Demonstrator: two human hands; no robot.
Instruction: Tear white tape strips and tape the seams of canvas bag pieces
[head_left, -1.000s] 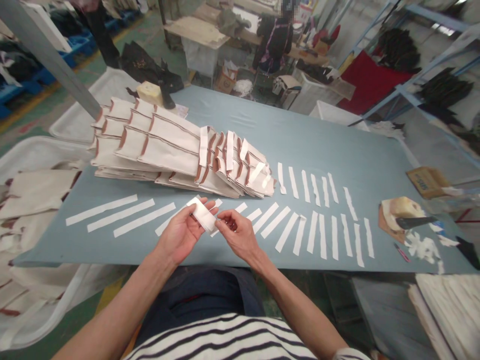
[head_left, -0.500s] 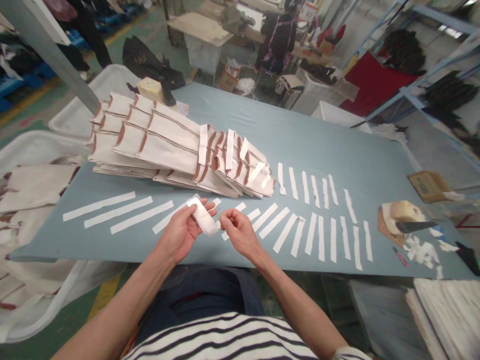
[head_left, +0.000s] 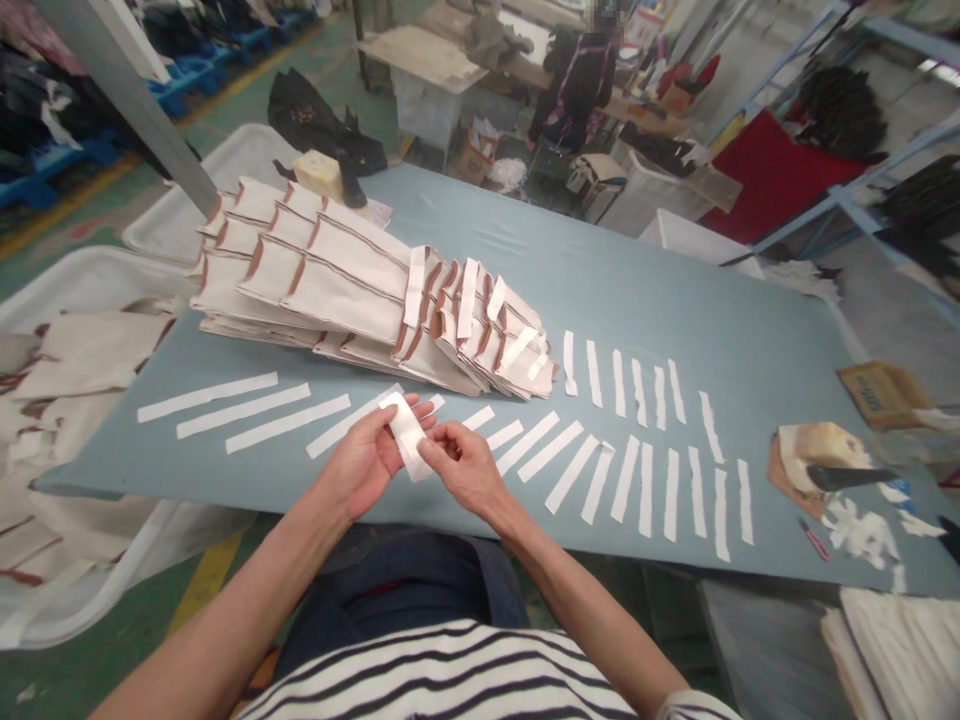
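My left hand (head_left: 364,462) holds a short stack of white strips (head_left: 406,432) above the near edge of the blue table (head_left: 675,300). My right hand (head_left: 463,467) pinches the lower end of that stack with thumb and fingertips. Beyond my hands, several white strips (head_left: 247,410) lie in rows on the table. A fanned pile of cream fabric pieces with brown trim (head_left: 337,285) lies further back, some with white strips stuck across them.
More white strips (head_left: 660,470) run to the right. A cream block with a knife (head_left: 821,455) and paper scraps sit at the right edge. White bins with fabric (head_left: 60,380) stand left. A person (head_left: 574,85) works at a far table.
My right hand moved left and took hold of the lower end of the strips in my left hand. The view shifted slightly.
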